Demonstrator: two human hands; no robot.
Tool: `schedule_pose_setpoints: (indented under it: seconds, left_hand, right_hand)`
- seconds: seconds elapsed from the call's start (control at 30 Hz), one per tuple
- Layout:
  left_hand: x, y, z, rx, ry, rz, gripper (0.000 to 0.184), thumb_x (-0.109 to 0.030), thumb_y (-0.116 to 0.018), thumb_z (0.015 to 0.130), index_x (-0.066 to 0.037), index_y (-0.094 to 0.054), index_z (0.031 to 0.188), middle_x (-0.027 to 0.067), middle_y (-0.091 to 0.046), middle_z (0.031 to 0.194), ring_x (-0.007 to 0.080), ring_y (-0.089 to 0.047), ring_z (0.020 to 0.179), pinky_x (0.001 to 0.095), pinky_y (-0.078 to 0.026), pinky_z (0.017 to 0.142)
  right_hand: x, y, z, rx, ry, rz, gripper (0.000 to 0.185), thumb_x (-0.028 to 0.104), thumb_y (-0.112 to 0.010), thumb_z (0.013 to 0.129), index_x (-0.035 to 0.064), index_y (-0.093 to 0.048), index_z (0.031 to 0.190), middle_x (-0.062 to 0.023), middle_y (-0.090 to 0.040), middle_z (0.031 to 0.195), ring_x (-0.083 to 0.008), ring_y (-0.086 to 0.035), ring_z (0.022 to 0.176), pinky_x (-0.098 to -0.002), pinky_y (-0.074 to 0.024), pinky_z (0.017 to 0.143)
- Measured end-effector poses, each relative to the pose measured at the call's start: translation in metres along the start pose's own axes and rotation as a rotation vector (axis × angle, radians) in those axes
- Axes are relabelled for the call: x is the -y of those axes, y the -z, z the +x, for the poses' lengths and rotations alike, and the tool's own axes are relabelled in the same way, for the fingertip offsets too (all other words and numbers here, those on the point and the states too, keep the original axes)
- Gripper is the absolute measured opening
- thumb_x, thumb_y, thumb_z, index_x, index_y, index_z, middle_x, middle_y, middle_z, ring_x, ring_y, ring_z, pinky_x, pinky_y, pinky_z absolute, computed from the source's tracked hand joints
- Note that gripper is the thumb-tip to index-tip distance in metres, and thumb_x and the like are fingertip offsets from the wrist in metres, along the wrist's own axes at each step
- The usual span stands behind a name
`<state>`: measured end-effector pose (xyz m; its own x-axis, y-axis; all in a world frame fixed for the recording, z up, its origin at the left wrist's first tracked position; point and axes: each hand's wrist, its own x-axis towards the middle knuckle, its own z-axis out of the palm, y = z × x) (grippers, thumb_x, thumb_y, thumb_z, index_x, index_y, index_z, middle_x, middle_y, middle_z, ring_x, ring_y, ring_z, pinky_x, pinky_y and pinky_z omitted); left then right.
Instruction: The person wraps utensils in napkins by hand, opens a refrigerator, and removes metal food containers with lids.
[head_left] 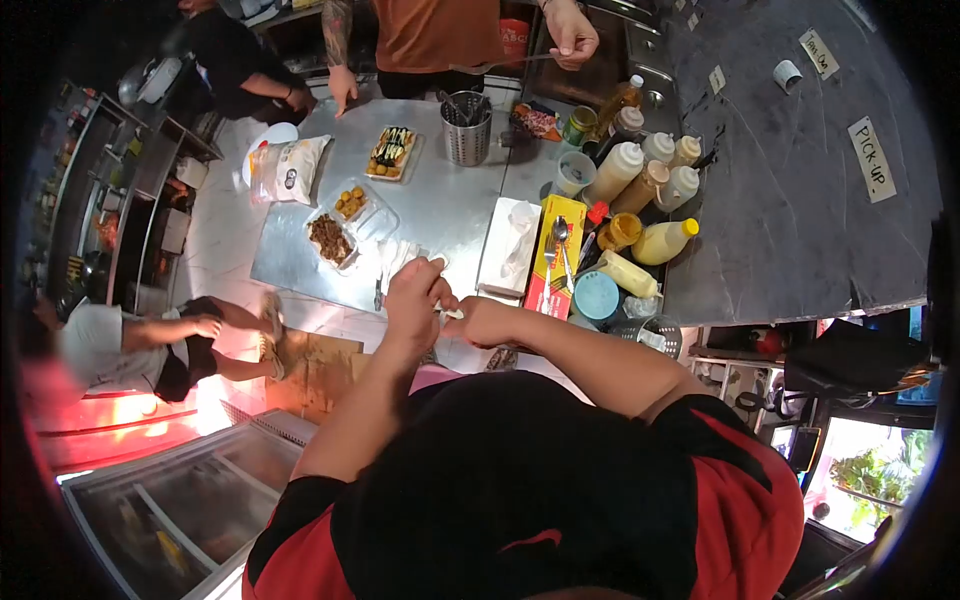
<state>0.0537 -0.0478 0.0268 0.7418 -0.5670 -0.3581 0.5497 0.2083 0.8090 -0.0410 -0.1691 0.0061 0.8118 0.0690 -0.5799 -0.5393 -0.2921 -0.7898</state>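
My left hand is closed, held over the near edge of the steel table. Close beside it, my right hand is also closed. A small white crumpled piece, like tissue, shows between them, and both hands grip it. More white crumpled material lies just beyond my left hand. Past that stands an open clear container with browned shredded food and golden balls. To the right of the hands are a tissue box and a yellow-red box with spoons on top.
A filled food tray, a perforated utensil holder and a plastic bag stand farther back. Several sauce bottles crowd the right side beside a dark counter. A person in a brown shirt stands opposite; others are at left.
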Motion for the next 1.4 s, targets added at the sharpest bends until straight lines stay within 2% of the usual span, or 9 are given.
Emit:
schedule_pose_setpoints:
  seconds: [0.1,0.2,0.33,0.5,0.83,0.93,0.97,1.1,1.4]
  left_hand:
    - [-0.015,0.008,0.0,0.085,0.126,-0.106,0.034,-0.016,-0.063,0.101,-0.013,-0.045,0.072,-0.0015,-0.036,0.057,0.0126,-0.034,0.046,0.0327,-0.032,0.046]
    - [-0.03,0.024,0.006,0.084,0.221,-0.168,0.038,-0.019,-0.06,0.102,-0.015,-0.041,0.07,-0.0029,-0.031,0.056,0.0125,-0.031,0.046,0.032,-0.03,0.046]
    - [-0.041,0.066,0.027,0.084,0.338,-0.263,0.043,-0.028,-0.056,0.103,-0.018,-0.034,0.067,-0.0029,-0.028,0.056,0.0128,-0.028,0.047,0.0301,-0.024,0.045]
    - [-0.071,0.095,0.048,0.085,0.403,-0.252,0.048,-0.028,-0.053,0.105,-0.02,-0.031,0.063,-0.0032,-0.026,0.054,0.012,-0.027,0.045,0.0301,-0.022,0.044]
    - [-0.082,0.16,0.105,0.337,0.607,-0.265,0.044,-0.027,-0.054,0.105,-0.018,-0.034,0.067,-0.0008,-0.03,0.056,0.013,-0.033,0.05,0.0308,-0.027,0.048]
    - [-0.054,0.159,0.125,0.488,0.707,-0.215,0.043,-0.03,-0.052,0.108,-0.017,-0.038,0.07,-0.0001,-0.034,0.059,0.0165,-0.04,0.056,0.0322,-0.036,0.056]
    - [-0.047,0.159,0.132,0.557,0.646,-0.154,0.034,-0.033,-0.052,0.109,-0.012,-0.056,0.082,0.0032,-0.052,0.07,0.0199,-0.054,0.069,0.0352,-0.047,0.073]
    - [-0.051,0.149,0.142,0.335,0.374,0.287,0.037,-0.039,-0.054,0.109,-0.006,-0.066,0.12,0.0045,-0.069,0.106,0.0193,-0.066,0.091,0.0345,-0.052,0.089]
    - [-0.009,0.256,0.142,0.354,-0.165,1.234,0.049,-0.029,-0.078,0.091,0.004,-0.062,0.123,0.0244,-0.064,0.121,0.0322,-0.067,0.105,0.0412,-0.054,0.091]
  right_hand:
    - [0.012,-0.004,-0.002,0.297,-0.116,0.363,0.035,0.036,-0.068,0.1,0.0028,-0.062,0.09,-0.0019,-0.053,0.066,-0.0137,-0.054,0.058,-0.0295,-0.0449,0.056]
    - [0.002,-0.02,0.018,0.442,0.061,0.601,0.034,0.033,-0.064,0.104,0.0015,-0.062,0.093,-0.0035,-0.057,0.068,-0.0159,-0.057,0.059,-0.0311,-0.0473,0.059]
    - [0.022,-0.025,0.017,0.302,0.072,0.76,0.033,0.036,-0.054,0.112,0.0046,-0.061,0.109,-0.0049,-0.063,0.083,-0.0178,-0.064,0.069,-0.0323,-0.0534,0.066]
    - [0.042,-0.052,0.057,0.169,0.15,0.598,0.033,0.032,-0.046,0.114,0.0032,-0.06,0.105,-0.0062,-0.063,0.077,-0.017,-0.061,0.062,-0.0323,-0.0496,0.063]
    - [0.056,-0.097,0.105,-0.071,0.146,0.708,0.021,0.022,-0.057,0.11,0.0022,-0.059,0.105,-0.007,-0.07,0.082,-0.0169,-0.07,0.076,-0.0323,-0.0544,0.071]
    - [0.062,-0.09,0.094,-0.198,-0.04,0.403,0.023,0.026,-0.062,0.107,0.0061,-0.066,0.096,-0.001,-0.068,0.084,-0.0129,-0.065,0.076,-0.0313,-0.0515,0.07]
    - [0.052,-0.092,0.096,-0.238,-0.039,0.521,0.022,0.026,-0.064,0.107,0.0072,-0.066,0.096,-0.0002,-0.067,0.084,-0.0113,-0.063,0.076,-0.0296,-0.0501,0.07]
    - [0.004,-0.118,0.114,-0.461,-0.125,0.878,0.016,0.024,-0.067,0.105,0.0116,-0.069,0.095,0.0024,-0.065,0.083,-0.0088,-0.058,0.074,-0.0278,-0.0451,0.067]
    - [-0.025,-0.117,0.182,-0.758,-0.36,0.928,0.013,0.017,-0.074,0.096,0.0046,-0.07,0.098,-0.0032,-0.067,0.081,-0.0146,-0.061,0.068,-0.0341,-0.0475,0.058]
